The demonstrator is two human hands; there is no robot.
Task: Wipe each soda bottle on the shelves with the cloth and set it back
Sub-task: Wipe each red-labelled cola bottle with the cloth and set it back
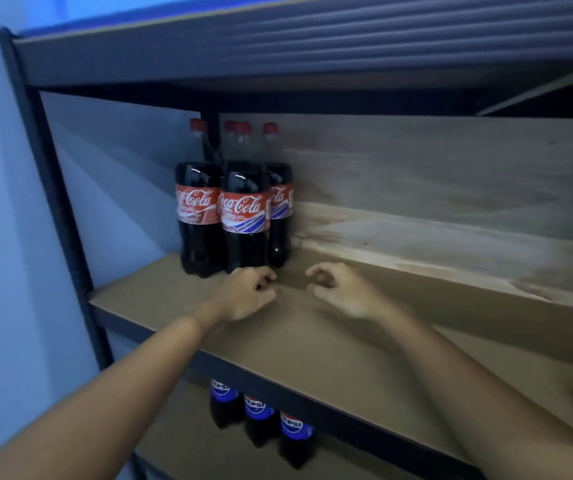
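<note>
On the middle shelf [181,306], left end: Coca-Cola bottles [245,213] upright, clustered. Just in front, left hand [247,296] and right hand [342,292], fingers loosely curled, holding nothing. Below, Pepsi bottles [259,415].

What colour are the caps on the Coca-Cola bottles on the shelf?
Red; the caps of the dark Coca-Cola bottles show best in the head view.

Bare shelf [347,341] right of Coca-Cola bottles [243,209]
</note>
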